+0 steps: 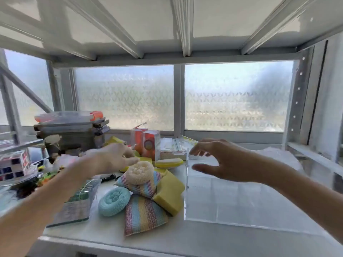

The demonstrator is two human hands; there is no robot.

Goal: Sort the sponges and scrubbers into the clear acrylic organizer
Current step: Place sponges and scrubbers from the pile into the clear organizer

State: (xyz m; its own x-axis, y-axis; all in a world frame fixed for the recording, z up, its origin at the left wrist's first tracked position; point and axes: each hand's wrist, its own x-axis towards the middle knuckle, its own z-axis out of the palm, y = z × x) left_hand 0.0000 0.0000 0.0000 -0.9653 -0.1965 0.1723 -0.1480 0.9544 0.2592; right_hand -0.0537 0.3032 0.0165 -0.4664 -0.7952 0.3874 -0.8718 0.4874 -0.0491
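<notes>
A clear acrylic organizer (232, 203) stands on the white shelf at the right. My right hand (217, 160) hovers over its back left corner, fingers spread, holding nothing. Left of the organizer lies a pile: a beige loofah round (139, 172), a light blue round scrubber (114, 201), two striped cloth sponges (143, 213) (146, 185), a yellow sponge (169, 193) and a yellow-white sponge (169, 162). My left hand (111, 157) is blurred, fingers apart, just above and behind the loofah round, empty.
A clear pack of green pads (78, 203) lies at the front left. Stacked lidded boxes (72, 127), orange cartons (148, 143) and paper packets (178, 145) stand at the back. Puzzle cubes (14, 164) and small clutter fill the left. The shelf's front edge (111, 243) is near.
</notes>
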